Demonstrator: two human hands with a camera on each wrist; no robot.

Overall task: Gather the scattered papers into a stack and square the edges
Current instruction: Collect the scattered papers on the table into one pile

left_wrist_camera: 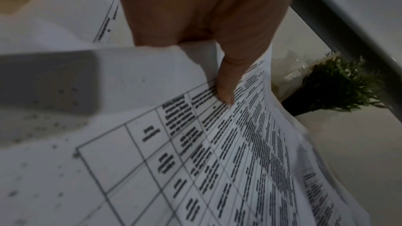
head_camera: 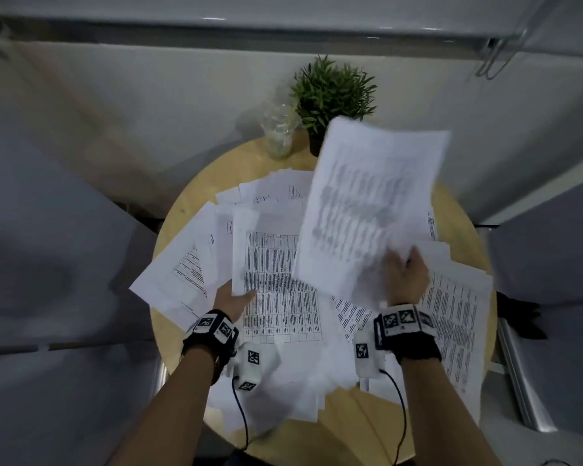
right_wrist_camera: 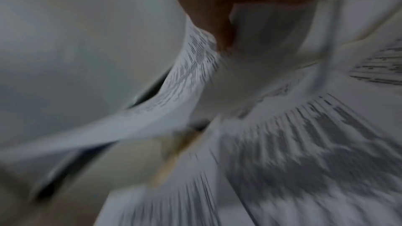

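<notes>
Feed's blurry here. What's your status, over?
Right hand holds lifted sheets. Left hand pinches table-printed sheet. Papers unstacked across table. Plant, cup at back.

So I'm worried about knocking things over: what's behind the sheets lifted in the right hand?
Behind the lifted sheets that the right hand grips stands a potted plant, pot partly covered, beside a clear plastic cup. Anything else behind them is hidden.
</notes>
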